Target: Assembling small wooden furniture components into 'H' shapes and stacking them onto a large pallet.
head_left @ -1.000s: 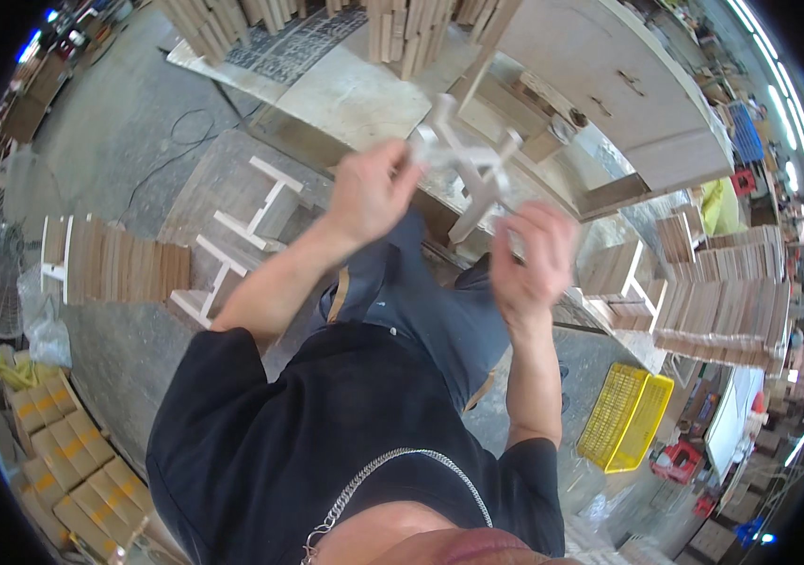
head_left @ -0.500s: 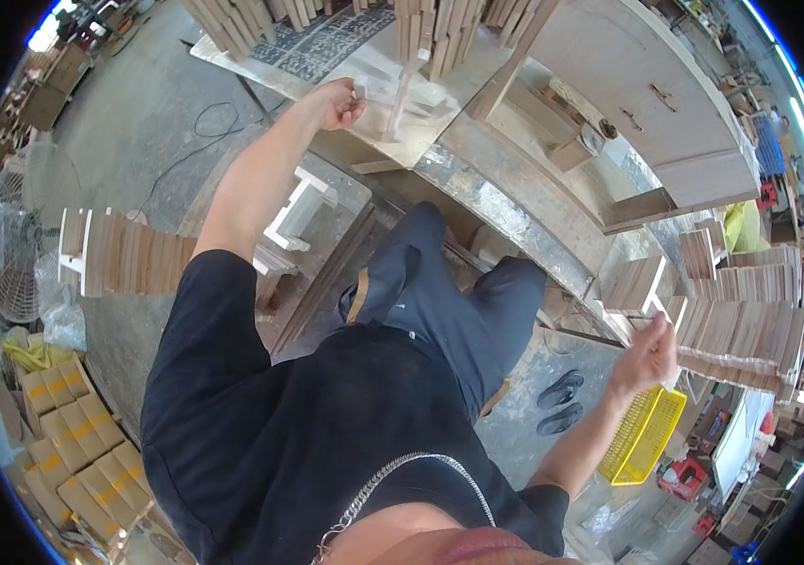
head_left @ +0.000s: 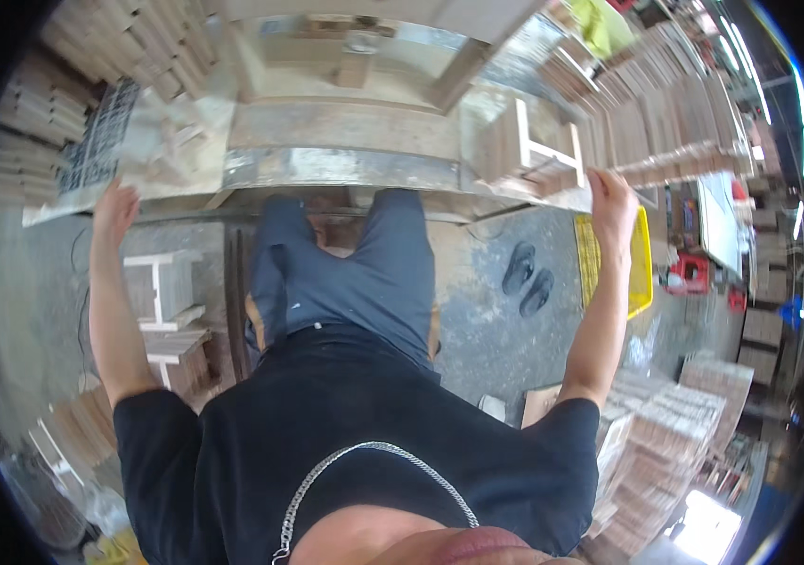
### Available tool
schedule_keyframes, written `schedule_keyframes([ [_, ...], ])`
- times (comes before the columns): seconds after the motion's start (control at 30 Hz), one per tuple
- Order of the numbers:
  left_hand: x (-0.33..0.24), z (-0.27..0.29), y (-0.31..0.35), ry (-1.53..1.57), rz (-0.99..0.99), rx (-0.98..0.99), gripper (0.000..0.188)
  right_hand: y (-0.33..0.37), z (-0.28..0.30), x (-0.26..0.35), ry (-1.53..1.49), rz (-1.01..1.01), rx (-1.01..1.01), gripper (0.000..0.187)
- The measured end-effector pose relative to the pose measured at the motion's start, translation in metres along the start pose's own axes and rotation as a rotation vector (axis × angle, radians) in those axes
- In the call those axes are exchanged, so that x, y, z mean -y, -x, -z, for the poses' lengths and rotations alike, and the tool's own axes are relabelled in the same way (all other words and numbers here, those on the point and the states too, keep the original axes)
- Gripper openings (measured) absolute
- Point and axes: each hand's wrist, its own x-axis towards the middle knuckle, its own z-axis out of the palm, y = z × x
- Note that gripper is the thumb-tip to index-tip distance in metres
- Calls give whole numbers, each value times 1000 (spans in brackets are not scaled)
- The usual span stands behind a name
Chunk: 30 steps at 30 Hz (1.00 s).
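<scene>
My left hand (head_left: pixel 117 212) is raised at the front edge of the workbench, to the left. Its fingers are curled closed, and anything in them is hidden. Past it lies a pale board surface with clear plastic sheeting (head_left: pixel 180 137). Out to the right, my right hand (head_left: pixel 616 200) is closed too, its fingertips beside the end of a white-edged wooden piece (head_left: pixel 567 155) on the bench. Whether the fingers touch that piece, or hold something small, I cannot make out. Another white-edged block (head_left: pixel 522 132) stands just left of it.
Stacked wooden boards (head_left: pixel 675 104) fill the bench's right end; wood strips (head_left: pixel 129 42) crowd its far left. A low stand holds white-edged blocks (head_left: pixel 168 287) by my left forearm. A yellow basket (head_left: pixel 642 264) and black slippers (head_left: pixel 526 278) are on the floor at right.
The view has swung to the right, so the bench now runs straight across. My left hand has drawn back from over the plastic to the bench edge; my right stays by the white-edged pieces.
</scene>
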Motion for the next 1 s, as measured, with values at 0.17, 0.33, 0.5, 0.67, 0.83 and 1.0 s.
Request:
schedule_keyframes([
  [0.17,17,86,144,-749,-454,-228,34,-26,-19,2,190,213,324,45],
  [0.33,71,84,259,-1213,-374,-223,48,-37,-45,-79,40,94,509,44],
  [0.5,114,71,286,-1361,-490,-325,61,-59,-57,-114,111,192,480,22],
  [0.67,121,61,275,-1313,-445,-410,46,-68,-47,-92,97,107,457,26],
  [0.83,114,53,223,-1451,-362,-338,39,-6,5,-9,32,154,61,32],
  [1.0,140,90,199,-1576,-443,-332,24,54,-43,131,-396,154,136,33],
])
